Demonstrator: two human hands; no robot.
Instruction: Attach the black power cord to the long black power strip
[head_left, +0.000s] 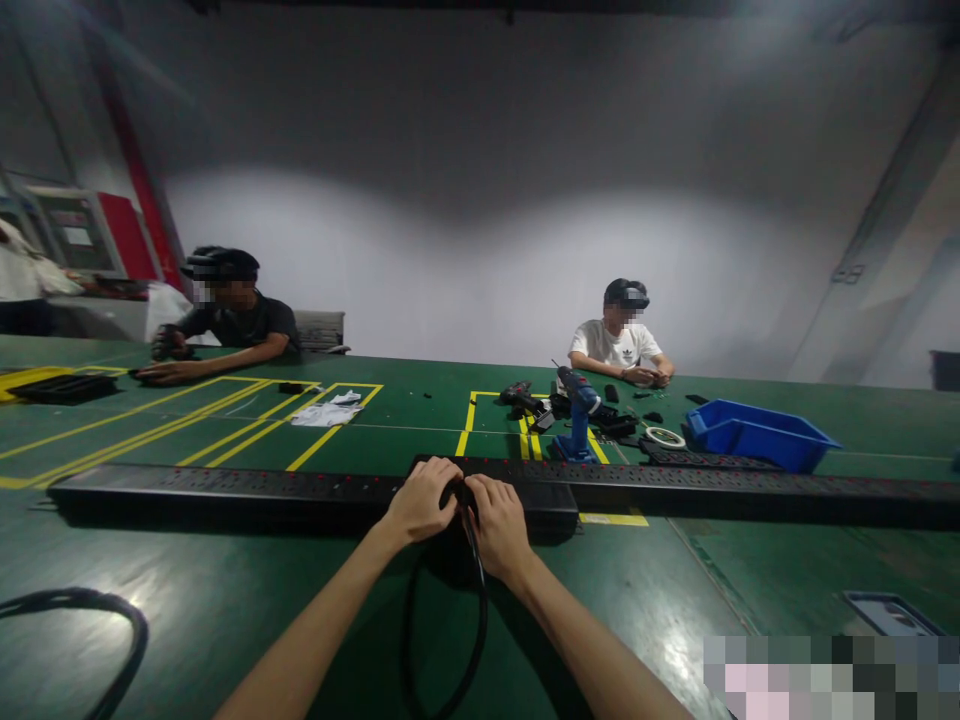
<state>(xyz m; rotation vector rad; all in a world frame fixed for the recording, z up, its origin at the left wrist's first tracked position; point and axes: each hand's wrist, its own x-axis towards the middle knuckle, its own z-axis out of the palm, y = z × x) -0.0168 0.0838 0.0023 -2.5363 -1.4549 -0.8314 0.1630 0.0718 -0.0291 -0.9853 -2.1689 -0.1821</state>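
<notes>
Both of my hands meet at the middle, over a long black power strip [225, 495] lying across the green table. My left hand [426, 500] has its fingers bent around the end of a black cable [481, 600]. Close against it, my right hand [496, 520] curls its fingers round the same cable end. What exactly the fingertips grip is dark and partly hidden. The cable hangs toward me in a loop between my forearms. A second long black strip [750, 492] runs off to the right, behind the first one's right end.
Beyond the strips stand a blue cordless drill [577, 415] and a blue bin [761, 432], with a tape roll [665, 437] between. White papers [328, 410] lie left of centre. Another cable [97, 600] curves at lower left. Two people sit across the table [420, 400].
</notes>
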